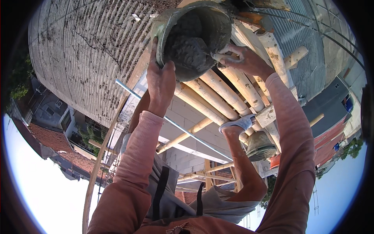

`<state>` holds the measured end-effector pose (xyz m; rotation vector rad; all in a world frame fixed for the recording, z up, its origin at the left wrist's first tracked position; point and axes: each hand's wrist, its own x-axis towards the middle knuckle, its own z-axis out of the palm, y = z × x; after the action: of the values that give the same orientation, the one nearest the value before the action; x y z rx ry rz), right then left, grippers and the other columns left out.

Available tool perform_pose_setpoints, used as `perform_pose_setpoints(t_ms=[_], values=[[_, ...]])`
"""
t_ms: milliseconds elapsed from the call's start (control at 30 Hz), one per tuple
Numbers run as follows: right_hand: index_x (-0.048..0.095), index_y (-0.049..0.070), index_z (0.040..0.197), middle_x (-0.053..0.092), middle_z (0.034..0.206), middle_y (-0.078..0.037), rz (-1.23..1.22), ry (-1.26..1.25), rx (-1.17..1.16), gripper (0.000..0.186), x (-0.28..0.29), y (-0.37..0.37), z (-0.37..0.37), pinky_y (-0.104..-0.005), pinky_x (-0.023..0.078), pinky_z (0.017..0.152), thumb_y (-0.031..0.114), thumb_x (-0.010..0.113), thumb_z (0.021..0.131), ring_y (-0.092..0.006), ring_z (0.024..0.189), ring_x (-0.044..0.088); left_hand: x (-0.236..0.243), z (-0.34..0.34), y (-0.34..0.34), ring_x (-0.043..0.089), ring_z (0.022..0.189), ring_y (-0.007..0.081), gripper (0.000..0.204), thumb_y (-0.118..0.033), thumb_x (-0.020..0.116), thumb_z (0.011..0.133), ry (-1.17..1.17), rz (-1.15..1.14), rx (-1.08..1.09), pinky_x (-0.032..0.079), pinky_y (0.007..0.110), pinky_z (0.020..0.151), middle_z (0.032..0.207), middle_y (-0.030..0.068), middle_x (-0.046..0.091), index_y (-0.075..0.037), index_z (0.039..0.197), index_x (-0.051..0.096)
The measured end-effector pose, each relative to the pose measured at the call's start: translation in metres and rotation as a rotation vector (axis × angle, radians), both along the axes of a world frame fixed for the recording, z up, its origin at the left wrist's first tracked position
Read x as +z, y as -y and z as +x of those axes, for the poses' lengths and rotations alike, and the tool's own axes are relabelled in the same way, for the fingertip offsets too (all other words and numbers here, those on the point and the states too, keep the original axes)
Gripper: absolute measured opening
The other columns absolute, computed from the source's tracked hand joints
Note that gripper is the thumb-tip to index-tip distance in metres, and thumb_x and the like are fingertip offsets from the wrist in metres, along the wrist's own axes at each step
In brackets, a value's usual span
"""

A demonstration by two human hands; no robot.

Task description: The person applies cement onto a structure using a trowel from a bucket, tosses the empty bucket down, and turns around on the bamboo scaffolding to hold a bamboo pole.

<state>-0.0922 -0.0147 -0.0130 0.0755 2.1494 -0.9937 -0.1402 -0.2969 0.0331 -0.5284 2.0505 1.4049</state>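
Head view, upper centre: our left grip (161, 80) and right grip (247, 60) clasp the bucket (221, 31) at opposite sides; likely heavy, slippery.

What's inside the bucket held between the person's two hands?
The bucket holds a lumpy, dark grey mix, with smeared inner wall visible at the right. The mix covers the bottom, so its depth and anything buried in it cannot be seen.

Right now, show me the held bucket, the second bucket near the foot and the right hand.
Held bucket (221, 29): head view, inner wall.
Second bucket (260, 141): head view, side wall.
Right hand (250, 61): head view, back of the hand.
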Motion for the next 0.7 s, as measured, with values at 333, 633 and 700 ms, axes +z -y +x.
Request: perform_pose_setpoints(t_ms=[333, 633, 700], values=[[0.066, 0.011, 0.123, 0.066, 0.1, 0.0, -0.454, 0.311, -0.598, 0.038, -0.004, 0.021, 0.062, -0.0249, 0.045, 0.056, 0.034, 0.075, 0.095, -0.0058, 0.065, 0.056, 0.001, 0.01, -0.011, 0.057, 0.099, 0.018, 0.071, -0.003, 0.05, 0.081, 0.091, 0.192, 0.224, 0.048, 0.031, 0.093, 0.12, 0.012, 0.06, 0.0, 0.151, 0.04], [0.059, 0.003, 0.128, 0.065, 0.092, -0.004, -0.542, 0.208, -0.973, 0.036, 0.046, 0.046, 0.094, -0.0243, 0.042, 0.049, 0.021, 0.07, 0.099, -0.0074, 0.06, 0.054, -0.008, 0.011, -0.01, 0.061, 0.094, 0.0202, 0.032, -0.009, 0.059, 0.084, 0.249, 0.217, 0.41, 0.06, 0.044, 0.086, 0.104, 0.0079, 0.055, -0.008, 0.115, 0.052], [0.058, 0.003, 0.127, 0.066, 0.095, -0.007, -0.571, 0.251, -1.1, 0.033, 0.071, 0.049, 0.09, -0.0249, 0.044, 0.047, 0.02, 0.068, 0.1, -0.0096, 0.06, 0.056, -0.006, 0.008, -0.007, 0.063, 0.094, 0.0215, 0.037, -0.008, 0.059, 0.083, 0.272, 0.205, 0.436, 0.062, 0.043, 0.084, 0.105, 0.0089, 0.056, -0.008, 0.119, 0.051]])
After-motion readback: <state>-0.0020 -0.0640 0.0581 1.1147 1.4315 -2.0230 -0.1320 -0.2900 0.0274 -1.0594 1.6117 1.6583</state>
